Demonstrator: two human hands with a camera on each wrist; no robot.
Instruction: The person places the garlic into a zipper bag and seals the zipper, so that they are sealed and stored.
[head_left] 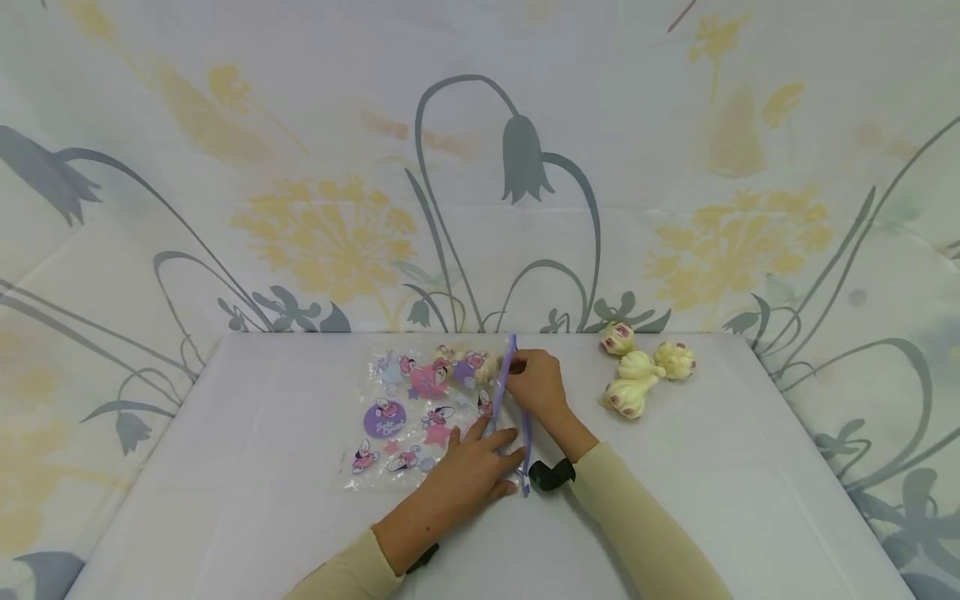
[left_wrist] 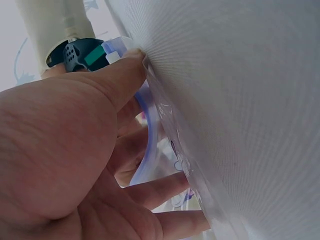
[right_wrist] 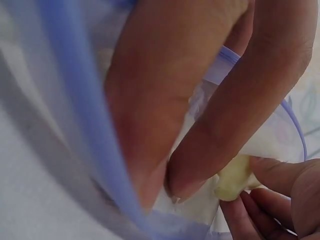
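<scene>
Perhaps the garlic bulb (right_wrist: pixel 233 179), pinched by the right hand (head_left: pixel 537 385) at the mouth of the printed zip bag (head_left: pixel 385 419), could snag should the splayed left hand (head_left: pixel 467 468) let the zip edge (head_left: pixel 527 442) sag.

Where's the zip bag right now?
In the head view, the zip bag lies on the white table, left of the loose garlic bulbs, with the left hand on it and the right hand at its purple-edged opening.

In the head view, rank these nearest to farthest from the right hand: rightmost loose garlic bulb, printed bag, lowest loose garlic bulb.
1. Printed bag: immediately to the left.
2. Lowest loose garlic bulb: to the right.
3. Rightmost loose garlic bulb: farther right, farther back.
</scene>
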